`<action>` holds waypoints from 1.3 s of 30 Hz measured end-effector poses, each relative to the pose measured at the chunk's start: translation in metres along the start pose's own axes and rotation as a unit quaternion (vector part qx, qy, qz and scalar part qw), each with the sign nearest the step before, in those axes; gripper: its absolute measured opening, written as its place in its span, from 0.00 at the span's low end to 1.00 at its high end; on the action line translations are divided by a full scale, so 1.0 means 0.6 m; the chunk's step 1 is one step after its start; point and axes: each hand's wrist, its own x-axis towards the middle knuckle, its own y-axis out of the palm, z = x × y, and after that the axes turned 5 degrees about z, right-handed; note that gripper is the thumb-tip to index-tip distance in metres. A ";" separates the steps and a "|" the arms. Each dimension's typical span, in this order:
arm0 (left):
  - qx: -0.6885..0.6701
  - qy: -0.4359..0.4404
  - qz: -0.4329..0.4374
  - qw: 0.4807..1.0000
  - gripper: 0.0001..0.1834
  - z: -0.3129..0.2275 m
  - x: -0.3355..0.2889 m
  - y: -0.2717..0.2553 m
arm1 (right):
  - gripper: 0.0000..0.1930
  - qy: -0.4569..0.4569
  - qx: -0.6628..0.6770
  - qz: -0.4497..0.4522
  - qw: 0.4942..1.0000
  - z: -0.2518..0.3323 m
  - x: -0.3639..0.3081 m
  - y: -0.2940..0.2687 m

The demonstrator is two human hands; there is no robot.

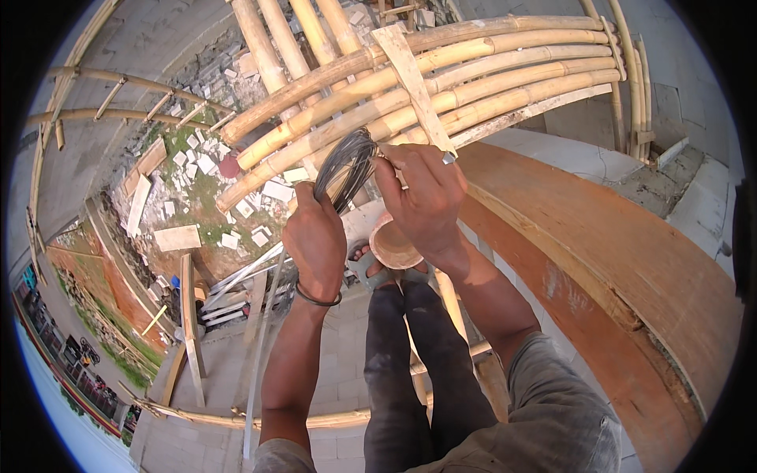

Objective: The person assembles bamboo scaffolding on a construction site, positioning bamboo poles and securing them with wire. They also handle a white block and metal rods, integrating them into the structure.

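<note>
A looped bundle of thin dark wire (345, 169) is held up in front of me, above the bamboo. My left hand (315, 236) is closed around its lower left side, and a dark band circles that wrist. At the bundle's right side, my right hand (426, 193) has its fingers bent and pinched together against the wire; a ring shows on one finger. Whether a single strand is between those fingertips is too small to tell. Just below the right hand, a round reddish-brown bucket (397, 246) sits by my feet, partly covered by the hand.
Bamboo poles (505, 67) lie side by side ahead, crossed by a flat wooden strip (410, 83). A large brown board (583, 236) runs along the right. Far below on the left is ground with broken white rubble (205, 164). Bamboo rails (118, 114) stand at the left.
</note>
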 end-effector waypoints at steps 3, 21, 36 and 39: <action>0.005 -0.018 0.009 1.000 0.07 -0.002 -0.003 0.001 | 0.06 0.016 0.054 0.027 0.998 0.012 -0.003 -0.014; -0.098 -0.077 0.108 0.986 0.32 0.069 0.215 0.239 | 0.21 0.055 0.434 -0.144 0.888 0.017 0.133 -0.482; -0.585 -0.120 0.291 0.748 0.20 -0.121 -0.241 -0.100 | 0.11 0.053 0.218 0.195 0.955 0.173 -0.016 -0.421; -0.697 -0.201 0.251 0.640 0.21 -0.192 -0.314 -0.267 | 0.09 -0.003 0.285 0.329 0.900 0.257 -0.061 -0.430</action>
